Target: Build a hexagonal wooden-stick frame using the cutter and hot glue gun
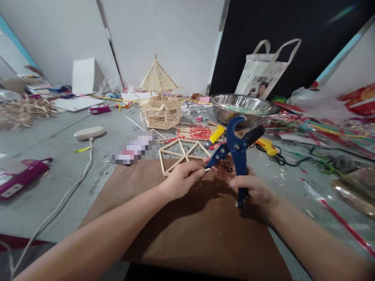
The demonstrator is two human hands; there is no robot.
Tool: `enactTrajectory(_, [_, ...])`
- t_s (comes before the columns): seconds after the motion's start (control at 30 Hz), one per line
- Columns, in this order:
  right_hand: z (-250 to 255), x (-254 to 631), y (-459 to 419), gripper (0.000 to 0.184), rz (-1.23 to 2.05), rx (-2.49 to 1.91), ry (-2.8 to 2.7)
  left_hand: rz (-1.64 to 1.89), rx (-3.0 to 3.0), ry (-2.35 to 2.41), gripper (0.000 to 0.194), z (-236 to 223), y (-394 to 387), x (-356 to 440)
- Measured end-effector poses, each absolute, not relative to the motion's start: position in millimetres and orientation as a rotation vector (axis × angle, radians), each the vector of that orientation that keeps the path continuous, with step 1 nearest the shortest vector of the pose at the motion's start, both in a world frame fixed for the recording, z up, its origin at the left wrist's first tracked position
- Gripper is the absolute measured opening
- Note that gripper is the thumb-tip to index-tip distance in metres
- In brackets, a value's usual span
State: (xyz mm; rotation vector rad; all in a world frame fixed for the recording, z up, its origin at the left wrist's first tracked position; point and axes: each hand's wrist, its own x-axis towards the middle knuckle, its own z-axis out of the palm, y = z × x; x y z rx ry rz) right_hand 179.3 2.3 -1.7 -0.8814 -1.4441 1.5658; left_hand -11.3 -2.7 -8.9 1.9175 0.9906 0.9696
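My right hand (252, 187) grips the handles of a blue cutter (238, 150) held upright over a brown board (187, 230). My left hand (183, 177) is closed in a pinch on a thin wooden stick (206, 170), its fingertips right at the cutter's lower jaw. Just beyond the hands lies a flat frame of wooden sticks (183, 152) built of triangles. Behind it stands a small stick-built pagoda model (159, 99).
A steel bowl (243, 107) sits behind the cutter, with a yellow glue gun (266, 145) and black cable beside it. Red-tipped sticks (195, 132), a yellow knife (216, 134), a white bag (265, 70), a white cable (58, 207) and a stick pile (23, 111) surround the board.
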Motion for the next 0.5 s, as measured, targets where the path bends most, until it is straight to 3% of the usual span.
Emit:
enactTrajectory(0.07, [-1, 182, 4, 0.04, 1.314, -1.035, -1.596, 1.009, 1.915, 0.997, 0.025, -9, -2, -11])
enactTrajectory(0.17, [0, 185, 9, 0.034, 0.685, -1.213, -1.898, 1.1, 1.855, 1.078, 0.025, -10, 1, -14])
enactTrajectory(0.27, [0, 187, 15, 0.04, 0.187, -1.225, -2.074, 1.178, 1.776, 1.082, 0.024, -10, 4, -18])
enactTrajectory(0.5, [-6, 185, 18, 0.057, 0.021, -1.225, -2.285, 1.241, 1.764, 0.992, 0.025, -11, 2, -20])
